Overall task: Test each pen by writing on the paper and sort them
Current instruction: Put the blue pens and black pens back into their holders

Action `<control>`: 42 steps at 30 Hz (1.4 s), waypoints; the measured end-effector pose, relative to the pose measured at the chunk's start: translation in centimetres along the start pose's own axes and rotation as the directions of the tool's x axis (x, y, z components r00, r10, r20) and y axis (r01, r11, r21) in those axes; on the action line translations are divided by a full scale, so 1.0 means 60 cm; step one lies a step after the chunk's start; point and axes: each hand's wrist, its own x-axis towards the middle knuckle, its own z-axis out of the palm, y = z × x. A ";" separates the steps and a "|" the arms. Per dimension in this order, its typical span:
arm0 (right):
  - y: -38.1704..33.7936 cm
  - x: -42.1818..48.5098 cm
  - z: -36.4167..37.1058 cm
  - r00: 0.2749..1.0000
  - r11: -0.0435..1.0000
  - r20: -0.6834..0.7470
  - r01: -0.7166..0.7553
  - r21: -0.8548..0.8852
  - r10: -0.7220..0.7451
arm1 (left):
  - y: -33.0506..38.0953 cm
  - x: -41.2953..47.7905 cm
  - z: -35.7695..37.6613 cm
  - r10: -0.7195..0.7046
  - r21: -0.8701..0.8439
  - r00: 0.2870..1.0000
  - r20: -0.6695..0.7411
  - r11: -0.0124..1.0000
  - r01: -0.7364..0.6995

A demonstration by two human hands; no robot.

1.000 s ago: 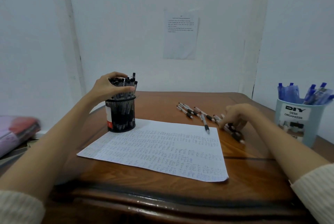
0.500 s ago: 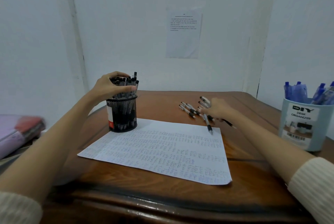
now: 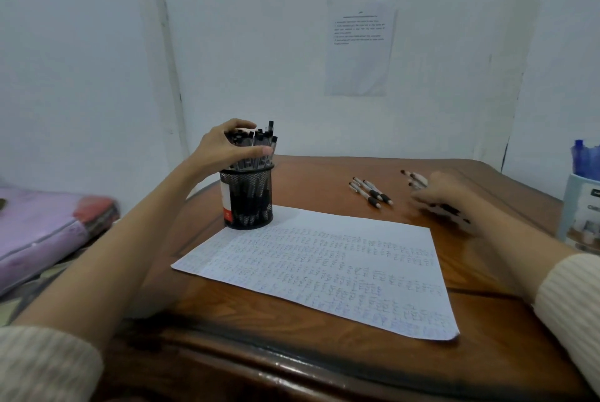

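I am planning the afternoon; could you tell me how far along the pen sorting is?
Done: the paper is largely covered in scribbles; blue pens stand in the organizer. In hand: the left hand grips the black pens in the mesh cup; the blurred right hand seems to hold a bunch of pens. Left: three loose pens.

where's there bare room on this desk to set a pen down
Bare wood lies between the mesh cup and the three loose pens, behind the paper's far edge; another strip runs between the paper's near edge and the desk front. Crowded: far right, where the right hand, blurred, is among more pens beside the blue organizer.
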 end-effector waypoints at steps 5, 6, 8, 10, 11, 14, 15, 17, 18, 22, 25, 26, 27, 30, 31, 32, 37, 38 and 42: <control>-0.049 0.018 0.010 0.993 0.978 -0.067 0.103 0.182 -0.093 | -0.007 -0.009 -0.002 -0.034 -0.082 0.997 -0.065 0.996 0.029; -0.065 0.021 0.018 0.993 0.978 -0.047 0.113 0.173 -0.107 | -0.011 -0.015 -0.004 -0.056 -0.125 0.996 -0.077 0.991 0.046; -0.094 0.029 0.035 0.991 0.986 0.034 0.123 0.116 -0.127 | -0.025 -0.031 -0.005 -0.108 -0.196 0.991 -0.080 0.977 0.090; -0.121 0.039 0.051 0.989 0.992 0.081 0.123 0.030 -0.125 | -0.047 -0.049 -0.003 -0.143 -0.253 0.990 -0.019 0.958 0.133; -0.126 0.044 0.056 0.991 0.994 0.079 0.105 -0.002 -0.105 | -0.054 -0.055 0.002 -0.137 -0.258 0.989 0.049 0.955 0.145; -0.142 0.047 0.071 0.995 0.999 0.102 0.023 -0.036 -0.019 | -0.063 -0.062 0.008 -0.085 -0.206 0.977 0.198 0.970 0.126; -0.143 0.044 0.072 0.994 0.999 0.110 -0.002 -0.038 0.006 | -0.064 -0.061 0.009 -0.071 -0.211 0.977 0.203 0.971 0.115; -0.140 0.043 0.072 0.994 0.999 0.106 -0.006 -0.051 0.012 | -0.069 -0.058 0.009 -0.046 -0.215 0.980 0.192 0.973 0.087; -0.137 0.045 0.070 0.995 0.998 0.099 0.032 -0.062 -0.025 | -0.071 -0.057 0.009 -0.035 -0.216 0.982 0.186 0.973 0.076; -0.140 0.042 0.059 0.982 0.985 0.091 0.171 -0.030 -0.167 | -0.076 -0.057 0.012 -0.027 -0.236 0.983 0.180 0.969 0.070; -0.152 0.031 0.050 0.975 0.982 0.167 0.163 -0.092 -0.146 | -0.077 -0.056 0.013 -0.031 -0.244 0.986 0.166 0.967 0.071; -0.154 0.029 0.050 0.976 0.979 0.165 0.162 -0.121 -0.141 | -0.078 -0.056 0.013 -0.026 -0.245 0.986 0.165 0.967 0.067; -0.156 0.028 0.052 0.978 0.975 0.153 0.165 -0.146 -0.142 | -0.077 -0.057 0.014 -0.019 -0.247 0.986 0.166 0.967 0.060; -0.157 0.025 0.056 0.979 0.978 0.125 0.178 -0.109 -0.164 | -0.077 -0.058 0.014 -0.019 -0.263 0.985 0.174 0.963 0.065; -0.158 0.025 0.054 0.978 0.984 0.118 0.177 -0.029 -0.172 | -0.076 -0.058 0.014 -0.020 -0.269 0.984 0.177 0.961 0.068; -0.163 0.023 0.049 0.979 0.982 0.107 0.167 0.088 -0.176 | -0.075 -0.058 0.013 -0.020 -0.275 0.983 0.184 0.959 0.071; -0.241 0.003 -0.008 0.979 0.516 -0.019 0.124 0.848 -0.203 | -0.068 -0.061 0.010 -0.023 -0.332 0.972 0.232 0.938 0.101; -0.263 -0.007 -0.025 0.974 0.366 -0.071 0.149 0.919 -0.216 | -0.068 -0.061 0.010 -0.023 -0.332 0.972 0.233 0.938 0.101; -0.350 -0.056 -0.089 0.940 -0.141 -0.272 0.246 0.959 -0.207 | -0.067 -0.067 0.010 -0.019 -0.320 0.971 0.238 0.942 0.097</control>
